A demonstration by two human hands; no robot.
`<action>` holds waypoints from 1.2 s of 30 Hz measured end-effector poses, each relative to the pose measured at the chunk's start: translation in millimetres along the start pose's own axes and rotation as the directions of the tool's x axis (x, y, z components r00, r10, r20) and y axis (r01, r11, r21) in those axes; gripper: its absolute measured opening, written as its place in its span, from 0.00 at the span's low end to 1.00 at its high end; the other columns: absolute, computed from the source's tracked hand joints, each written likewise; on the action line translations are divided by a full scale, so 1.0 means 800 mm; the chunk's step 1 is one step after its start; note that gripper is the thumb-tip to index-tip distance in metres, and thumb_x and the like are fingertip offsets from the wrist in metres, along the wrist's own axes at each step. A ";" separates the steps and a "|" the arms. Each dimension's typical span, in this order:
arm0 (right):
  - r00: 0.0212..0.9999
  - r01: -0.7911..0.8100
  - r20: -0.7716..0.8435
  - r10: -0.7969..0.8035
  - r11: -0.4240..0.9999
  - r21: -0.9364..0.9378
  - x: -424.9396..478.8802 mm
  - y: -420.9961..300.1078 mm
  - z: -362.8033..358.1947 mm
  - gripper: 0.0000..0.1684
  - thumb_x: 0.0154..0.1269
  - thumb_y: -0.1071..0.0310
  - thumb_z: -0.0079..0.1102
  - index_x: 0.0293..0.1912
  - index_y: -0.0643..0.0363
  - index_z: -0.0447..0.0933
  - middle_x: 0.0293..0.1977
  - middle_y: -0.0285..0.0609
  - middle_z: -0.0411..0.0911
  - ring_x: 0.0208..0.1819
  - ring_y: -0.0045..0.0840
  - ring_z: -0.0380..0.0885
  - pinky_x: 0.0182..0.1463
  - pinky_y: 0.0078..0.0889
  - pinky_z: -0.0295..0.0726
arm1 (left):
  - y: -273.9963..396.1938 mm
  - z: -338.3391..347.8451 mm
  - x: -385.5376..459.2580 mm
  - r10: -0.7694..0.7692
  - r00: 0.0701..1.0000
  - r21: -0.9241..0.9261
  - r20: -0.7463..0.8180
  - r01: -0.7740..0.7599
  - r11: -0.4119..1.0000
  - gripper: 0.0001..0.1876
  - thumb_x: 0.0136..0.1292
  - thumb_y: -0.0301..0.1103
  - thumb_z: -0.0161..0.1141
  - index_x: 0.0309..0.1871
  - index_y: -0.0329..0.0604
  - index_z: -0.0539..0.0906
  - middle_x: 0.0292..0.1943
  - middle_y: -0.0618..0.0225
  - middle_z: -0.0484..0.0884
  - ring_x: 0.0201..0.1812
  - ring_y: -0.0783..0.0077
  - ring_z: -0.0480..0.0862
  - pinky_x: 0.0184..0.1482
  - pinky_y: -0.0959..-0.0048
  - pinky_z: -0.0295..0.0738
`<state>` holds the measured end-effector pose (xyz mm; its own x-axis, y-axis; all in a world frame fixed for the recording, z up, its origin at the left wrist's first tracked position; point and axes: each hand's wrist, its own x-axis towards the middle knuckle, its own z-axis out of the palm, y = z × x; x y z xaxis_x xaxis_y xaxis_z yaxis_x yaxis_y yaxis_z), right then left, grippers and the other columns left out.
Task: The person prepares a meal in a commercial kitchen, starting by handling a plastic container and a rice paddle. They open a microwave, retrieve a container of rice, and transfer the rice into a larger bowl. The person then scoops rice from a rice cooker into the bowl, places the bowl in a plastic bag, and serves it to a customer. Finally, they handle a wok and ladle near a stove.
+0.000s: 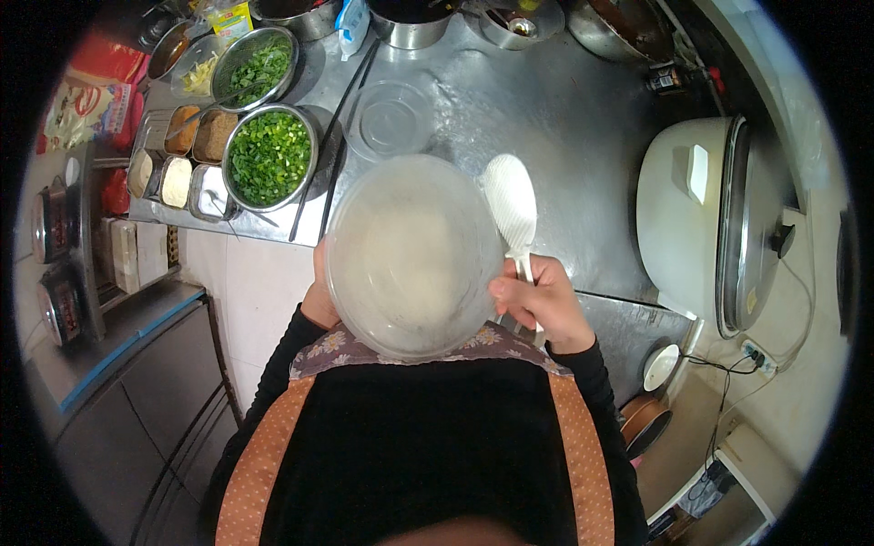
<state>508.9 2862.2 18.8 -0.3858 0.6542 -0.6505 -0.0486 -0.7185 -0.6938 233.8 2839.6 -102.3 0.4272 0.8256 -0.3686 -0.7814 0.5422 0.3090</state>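
Note:
A large round translucent plastic tub (413,256) is held in front of my body, over the front edge of the steel table. Its middle looks cloudy and pale, and I cannot tell exactly what is inside. My left hand (323,297) grips the tub's left side, its fingers mostly hidden behind the wall. In my right hand (543,297) is the handle of a white plastic rice paddle (512,201), blade pointing away from me. That hand is close against the tub's right side. Beyond the tub, a clear round plastic container (389,121) rests on the table.
Left of the tub are long black chopsticks (341,130), a steel bowl of chopped scallions (268,158), a strainer of green herbs (258,72) and seasoning tins (176,181). A big rice cooker (672,218) stands right. Steel pots (413,31) line the back.

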 end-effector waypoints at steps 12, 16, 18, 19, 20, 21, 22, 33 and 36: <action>0.735 0.666 -0.296 -0.610 0.731 0.148 -0.007 -0.066 -0.069 0.05 0.62 0.73 0.56 0.30 0.60 0.71 0.19 0.38 0.72 0.08 0.10 0.59 0.09 0.13 0.54 | -0.005 0.039 0.040 0.166 0.984 0.231 -0.059 -0.148 0.962 0.37 0.63 0.54 0.50 0.67 0.36 0.62 0.64 0.52 0.69 0.63 0.55 0.71 0.64 0.58 0.66; 0.519 0.550 -0.329 -0.789 0.603 -0.578 0.036 -0.056 -0.092 0.03 0.63 0.73 0.56 0.33 0.62 0.75 0.24 0.36 0.76 0.16 0.08 0.66 0.18 0.13 0.61 | -0.010 -0.014 0.057 0.209 0.977 -0.240 -0.031 -0.210 0.948 0.36 0.68 0.58 0.42 0.69 0.39 0.61 0.67 0.53 0.65 0.65 0.55 0.68 0.68 0.57 0.62; 0.543 0.386 -0.072 -0.837 0.325 -0.863 0.081 -0.027 -0.115 0.05 0.62 0.69 0.59 0.35 0.61 0.76 0.25 0.44 0.77 0.17 0.24 0.72 0.22 0.27 0.69 | -0.009 -0.033 0.056 0.276 0.961 -0.304 -0.011 -0.266 0.915 0.38 0.67 0.62 0.41 0.69 0.40 0.61 0.67 0.52 0.65 0.65 0.53 0.68 0.67 0.54 0.62; 0.548 0.282 0.057 -0.834 0.120 -0.952 0.108 0.001 -0.125 0.08 0.62 0.66 0.60 0.35 0.61 0.75 0.26 0.47 0.77 0.19 0.31 0.75 0.24 0.31 0.71 | -0.008 -0.038 0.055 0.307 0.952 -0.336 -0.001 -0.290 0.896 0.39 0.67 0.64 0.40 0.69 0.41 0.61 0.67 0.52 0.65 0.65 0.52 0.68 0.67 0.52 0.62; 0.566 0.172 0.182 -0.804 -0.101 -0.980 0.128 0.020 -0.131 0.11 0.61 0.64 0.62 0.34 0.61 0.75 0.26 0.50 0.77 0.21 0.37 0.77 0.26 0.35 0.73 | -0.003 -0.037 0.056 0.328 0.941 -0.403 0.079 -0.271 0.874 0.38 0.67 0.63 0.38 0.69 0.41 0.61 0.67 0.52 0.65 0.65 0.52 0.69 0.66 0.53 0.64; 0.656 0.134 0.131 -0.744 -0.056 -0.989 0.134 0.027 -0.126 0.11 0.61 0.63 0.61 0.34 0.61 0.74 0.27 0.51 0.77 0.24 0.39 0.77 0.27 0.36 0.74 | -0.001 -0.037 0.054 0.344 0.934 -0.423 0.093 -0.276 0.863 0.38 0.67 0.63 0.39 0.69 0.41 0.61 0.67 0.53 0.65 0.64 0.52 0.69 0.66 0.53 0.64; 0.735 0.089 0.075 -0.673 -0.014 -0.996 0.136 0.036 -0.120 0.12 0.61 0.61 0.61 0.34 0.61 0.74 0.28 0.51 0.78 0.26 0.41 0.78 0.29 0.37 0.74 | 0.002 -0.037 0.054 0.358 0.928 -0.444 0.107 -0.277 0.852 0.38 0.67 0.63 0.39 0.69 0.41 0.61 0.67 0.53 0.66 0.64 0.53 0.70 0.66 0.53 0.65; 0.612 0.500 0.384 -0.692 -0.038 -0.865 0.077 -0.056 -0.004 0.20 0.59 0.70 0.60 0.52 0.58 0.74 0.33 0.44 0.78 0.26 0.36 0.78 0.27 0.33 0.77 | 0.030 -0.028 0.052 0.439 0.883 -0.455 0.166 -0.326 0.829 0.29 0.66 0.49 0.47 0.64 0.37 0.69 0.61 0.51 0.72 0.61 0.52 0.73 0.64 0.55 0.66; 0.622 0.174 0.471 -0.626 -0.477 -0.862 0.074 -0.065 0.034 0.25 0.50 0.76 0.57 0.52 0.59 0.75 0.30 0.42 0.76 0.25 0.33 0.78 0.24 0.31 0.77 | 0.044 -0.008 0.051 0.446 0.854 -0.458 0.266 -0.295 0.839 0.30 0.65 0.49 0.49 0.64 0.37 0.69 0.60 0.51 0.73 0.61 0.53 0.73 0.64 0.55 0.66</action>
<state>463.7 2932.0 24.7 -0.6437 0.7449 0.1753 0.7501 0.6596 -0.0487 220.8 2891.3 -112.5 0.1374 0.9889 0.0566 -0.9897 0.1394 -0.0333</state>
